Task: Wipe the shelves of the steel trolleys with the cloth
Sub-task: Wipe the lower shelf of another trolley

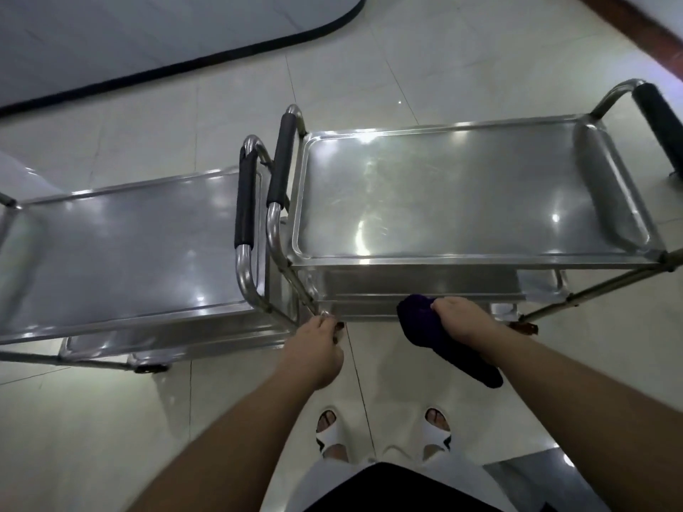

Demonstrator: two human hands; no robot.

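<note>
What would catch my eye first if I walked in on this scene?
Two shiny steel trolleys with black-padded handles stand side by side on the pale tiled floor: the right steel trolley with its bright, reflective top shelf, and the left steel trolley. Below, the right hand holds a dark purple cloth at the right trolley's lower shelf edge, while the left hand grips its frame near the corner.

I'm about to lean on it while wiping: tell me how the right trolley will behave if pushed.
The right trolley probably rolls easily: a caster shows at its foot on smooth tile. The left hand gripping its frame likely steadies it. Bare thin steel suggests it is fairly light.
</note>
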